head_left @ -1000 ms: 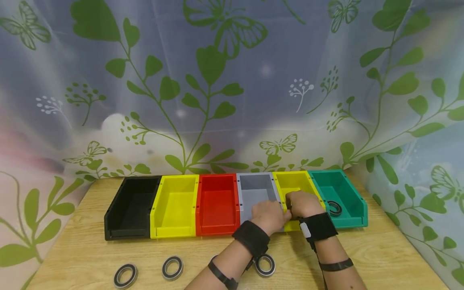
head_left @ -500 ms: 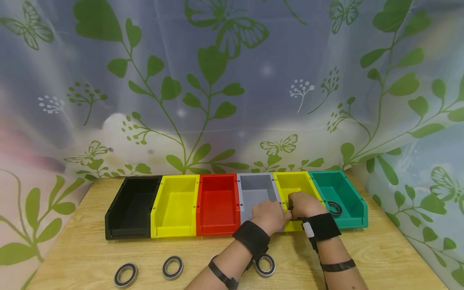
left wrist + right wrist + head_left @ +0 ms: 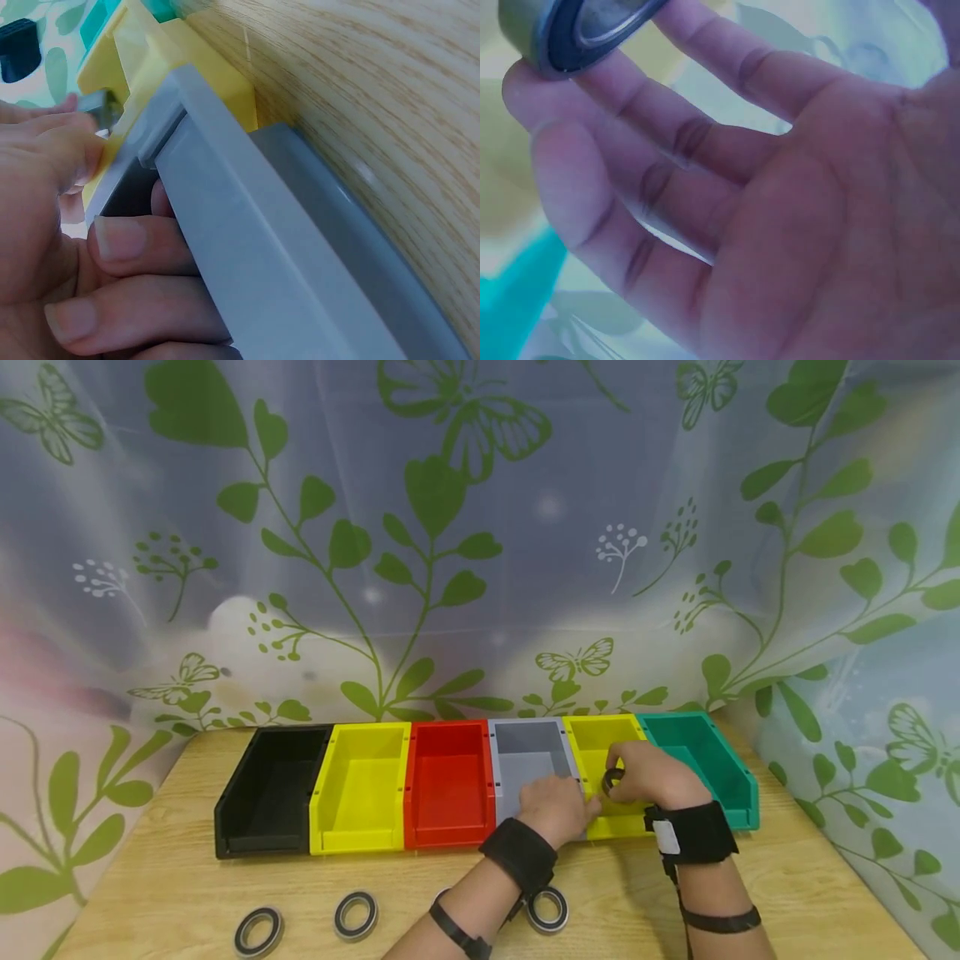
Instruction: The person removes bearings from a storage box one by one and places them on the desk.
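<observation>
My left hand (image 3: 555, 810) is over the right side of the grey bin (image 3: 531, 747). In the left wrist view its fingers curl inside that bin, with the thumb across the wall it shares with the right-hand yellow bin (image 3: 217, 71). A ball bearing (image 3: 612, 779) is held on edge at the fingertips of my right hand (image 3: 656, 777), above the floor of that yellow bin. In the right wrist view the bearing (image 3: 562, 45) shows its dark seal and metal rim at the finger ends. Part of the green bin (image 3: 738, 785) is hidden behind the right hand.
Black (image 3: 273, 785), yellow (image 3: 367, 777) and red (image 3: 452, 785) bins continue the row leftward. Bearings lie on the wooden table in front: one at left (image 3: 258, 932), another (image 3: 356, 915), one (image 3: 547, 910) beside the left wrist, and one mostly covered by the forearm. A patterned curtain (image 3: 480, 568) hangs behind.
My right hand has risen and shifted right, bringing its bearing into view. It now covers the bearing seen earlier in the green bin. The left hand has stayed put.
</observation>
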`<state>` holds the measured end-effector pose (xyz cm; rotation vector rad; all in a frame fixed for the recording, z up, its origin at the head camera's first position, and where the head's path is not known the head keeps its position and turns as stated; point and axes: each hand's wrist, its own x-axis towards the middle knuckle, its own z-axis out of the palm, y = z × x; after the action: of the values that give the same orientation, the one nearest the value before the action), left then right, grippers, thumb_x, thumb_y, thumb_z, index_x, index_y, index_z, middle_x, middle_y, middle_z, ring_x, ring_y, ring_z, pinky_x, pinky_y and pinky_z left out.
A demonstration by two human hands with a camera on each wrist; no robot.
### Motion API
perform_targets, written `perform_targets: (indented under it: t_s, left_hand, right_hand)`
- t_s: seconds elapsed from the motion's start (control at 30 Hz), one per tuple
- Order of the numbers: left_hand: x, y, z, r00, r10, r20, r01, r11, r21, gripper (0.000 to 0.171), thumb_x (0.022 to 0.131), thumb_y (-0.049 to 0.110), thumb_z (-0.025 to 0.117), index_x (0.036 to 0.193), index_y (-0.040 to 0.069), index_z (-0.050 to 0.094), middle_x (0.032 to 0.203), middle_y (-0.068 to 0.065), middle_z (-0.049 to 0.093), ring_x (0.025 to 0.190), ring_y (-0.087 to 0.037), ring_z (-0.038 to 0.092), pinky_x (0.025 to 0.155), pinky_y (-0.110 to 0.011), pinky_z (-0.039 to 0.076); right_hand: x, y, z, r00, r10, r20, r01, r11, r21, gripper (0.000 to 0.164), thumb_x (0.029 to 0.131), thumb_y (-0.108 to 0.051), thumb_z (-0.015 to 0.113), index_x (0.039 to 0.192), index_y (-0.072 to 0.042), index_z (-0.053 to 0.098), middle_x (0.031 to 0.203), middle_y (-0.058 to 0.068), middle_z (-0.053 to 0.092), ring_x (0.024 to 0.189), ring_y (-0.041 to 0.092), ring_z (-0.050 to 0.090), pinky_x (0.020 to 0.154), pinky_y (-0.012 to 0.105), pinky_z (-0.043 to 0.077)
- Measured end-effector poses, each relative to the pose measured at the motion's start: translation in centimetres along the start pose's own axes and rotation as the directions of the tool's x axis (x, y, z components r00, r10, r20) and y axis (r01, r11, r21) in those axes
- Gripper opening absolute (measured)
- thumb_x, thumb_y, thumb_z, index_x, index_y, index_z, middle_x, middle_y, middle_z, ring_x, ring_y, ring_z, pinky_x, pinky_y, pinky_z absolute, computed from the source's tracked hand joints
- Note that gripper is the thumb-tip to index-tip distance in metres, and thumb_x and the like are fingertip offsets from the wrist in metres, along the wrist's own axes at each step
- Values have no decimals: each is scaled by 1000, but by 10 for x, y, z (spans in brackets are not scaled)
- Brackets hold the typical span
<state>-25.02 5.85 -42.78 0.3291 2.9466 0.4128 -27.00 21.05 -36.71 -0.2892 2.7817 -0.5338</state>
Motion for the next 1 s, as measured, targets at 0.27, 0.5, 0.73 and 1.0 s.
perform_targets:
  t_s: [0.27,0.5,0.73,1.0]
  left_hand:
    - [-1,1,-2,1000,-1,1,1,1000,13,57,101,57,56,64,14,59,57,0,46,54,-19,52,54,-32,38]
    - [-2,2,-2,1000,0,6,0,1000,30,58,101,57,56,63,13,59,56,0,45,53,-18,51,54,-32,38]
    - [1,0,0,1000,-4,7,4,1000,1,57,101,57,57,63,14,59,56,-1,46,54,-18,51,56,-33,39]
    - [0,2,-1,1000,-10,26,10,1000,-9,58,100,56,58,60,14,59,56,0,47,54,-18,50,57,-32,38]
  right_hand:
    - [-21,-9,-17,994,-91,-52,91,996,-12,33,79,-6,77,108,4,64,90,9,62,73,23,51,64,34,44]
    - [-33,-15,-23,981,-175,-89,172,984,-38,33,79,-6,78,107,4,65,86,9,62,70,21,48,61,33,42]
    - [-44,-25,-25,966,-215,-144,210,976,-50,28,81,-9,77,105,2,66,89,9,60,77,22,49,65,34,41]
    - [-66,-37,-26,958,-232,-167,226,973,-53,33,80,-9,79,109,-2,65,93,9,57,77,23,48,64,36,40]
